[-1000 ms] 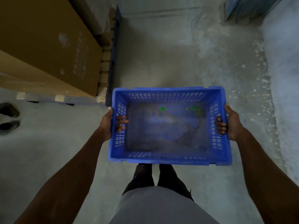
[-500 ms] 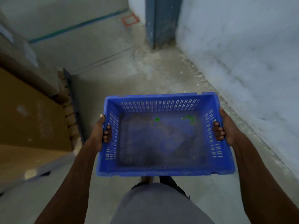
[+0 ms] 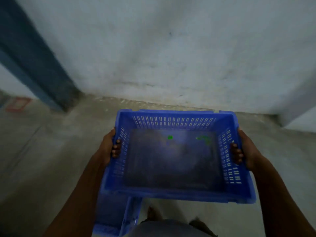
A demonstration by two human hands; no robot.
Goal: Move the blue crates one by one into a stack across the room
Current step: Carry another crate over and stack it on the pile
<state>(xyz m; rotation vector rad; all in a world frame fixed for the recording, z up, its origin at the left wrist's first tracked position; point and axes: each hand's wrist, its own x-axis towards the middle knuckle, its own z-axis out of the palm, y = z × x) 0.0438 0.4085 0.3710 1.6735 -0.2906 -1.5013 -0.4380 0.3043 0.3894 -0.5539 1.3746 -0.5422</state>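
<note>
I carry a blue slotted crate (image 3: 172,124) level in front of me, held off the floor. Its dusty bottom has small green specks near the far side. My left hand (image 3: 109,149) grips the crate's left wall, fingers hooked inside. My right hand (image 3: 242,151) grips the right wall the same way. Below the carried crate, at the lower left, part of another blue crate (image 3: 116,218) stands on the floor, mostly hidden by the one I hold and my left arm.
A pale wall (image 3: 171,48) rises close ahead, meeting the concrete floor (image 3: 42,151) just beyond the crate. A blue column (image 3: 34,57) stands at the left, with a red floor marking (image 3: 18,104) beside it. A wall corner juts out at the right.
The view has swung right: the cardboard boxes and pallet are gone from view, and the wall now fills the frame ahead. A second blue crate has come into view below. Both hands keep their grip.
</note>
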